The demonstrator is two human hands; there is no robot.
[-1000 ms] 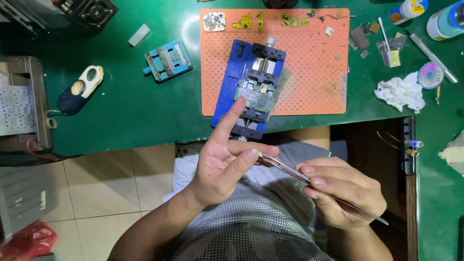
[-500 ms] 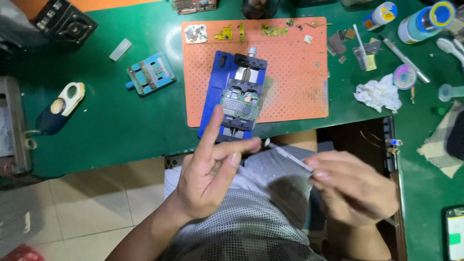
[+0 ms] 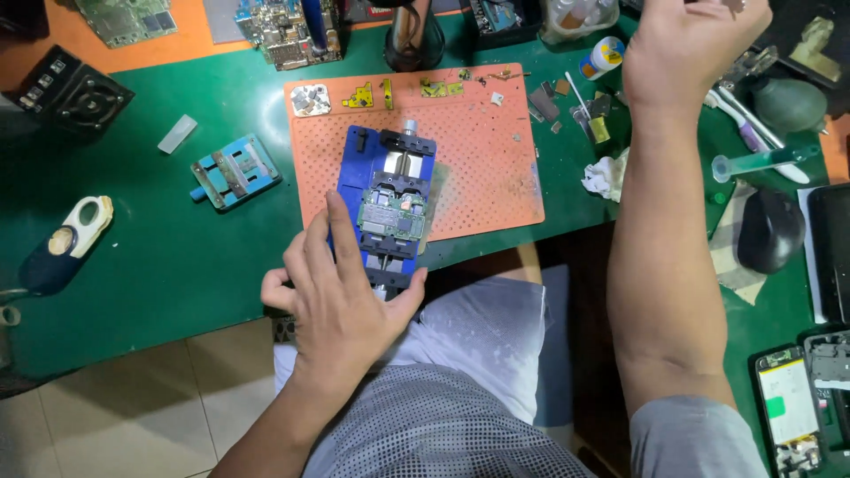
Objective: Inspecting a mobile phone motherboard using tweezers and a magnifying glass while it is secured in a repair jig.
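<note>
A blue board holder (image 3: pixel 403 149) lies on an orange perforated mat (image 3: pixel 496 177) and clamps a small green circuit board (image 3: pixel 394 212). My left hand (image 3: pixel 341 305) grips the holder's near end, index finger along its left side and thumb at its right corner. My right hand (image 3: pixel 686 44) is stretched far out to the upper right, above the clutter of small tools there. Its fingertips are cut off by the top edge of the view, so what they hold is hidden.
A smaller light-blue holder (image 3: pixel 235 170) lies left of the mat on the green table. A crumpled tissue (image 3: pixel 606 175), a syringe (image 3: pixel 761 161), a black mouse (image 3: pixel 770 228) and an opened phone (image 3: pixel 788 403) are on the right. Circuit boards (image 3: pixel 283 26) lie at the back.
My right hand left my lap, where it held tweezers, and reached up to the far right. My left hand moved forward from my lap onto the blue holder. The view shifted.
</note>
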